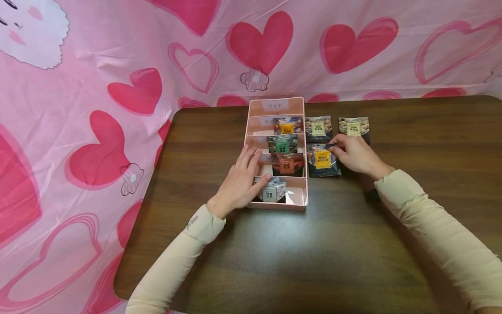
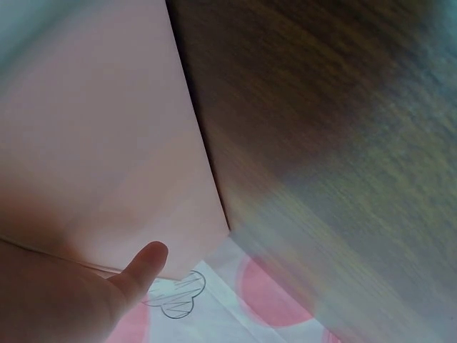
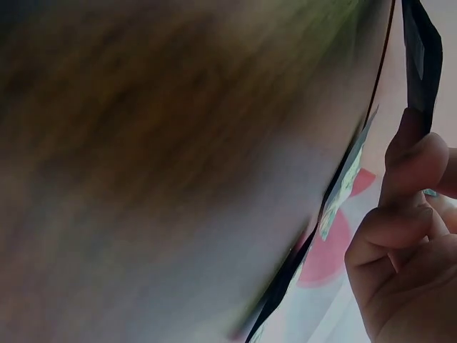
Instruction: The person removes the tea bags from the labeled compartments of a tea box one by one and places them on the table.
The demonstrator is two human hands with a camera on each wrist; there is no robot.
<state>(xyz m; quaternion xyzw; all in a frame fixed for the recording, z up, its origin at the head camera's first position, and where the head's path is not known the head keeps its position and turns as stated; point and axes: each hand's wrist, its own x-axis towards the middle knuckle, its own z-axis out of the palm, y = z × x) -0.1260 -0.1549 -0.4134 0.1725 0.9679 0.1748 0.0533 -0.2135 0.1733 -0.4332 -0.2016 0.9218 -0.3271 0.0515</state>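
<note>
In the head view a pink divided box (image 1: 296, 206) stands on the table, with labels on its compartments. My left hand (image 1: 237, 185) rests on its left edge, fingers extended over it. The left wrist view shows a finger of that hand (image 2: 136, 282) along the box's pink side. My right hand (image 1: 358, 155) pinches the upper corner of a yellow-labelled sachet (image 1: 323, 163) just right of the box. The right wrist view shows this dark sachet (image 3: 423, 61) edge-on between thumb and finger. Inside the box lie a yellow-labelled sachet (image 1: 288, 125), a green one (image 1: 283, 144), a red one (image 1: 288, 164) and a white one (image 1: 273, 192).
Two pale-green-labelled sachets (image 1: 318, 129) lie right of the box near the back, the farther sachet (image 1: 354, 125) partly behind my right hand. A pink cloth with hearts (image 1: 353, 43) hangs behind the brown wooden table (image 1: 274, 261) and along its left side.
</note>
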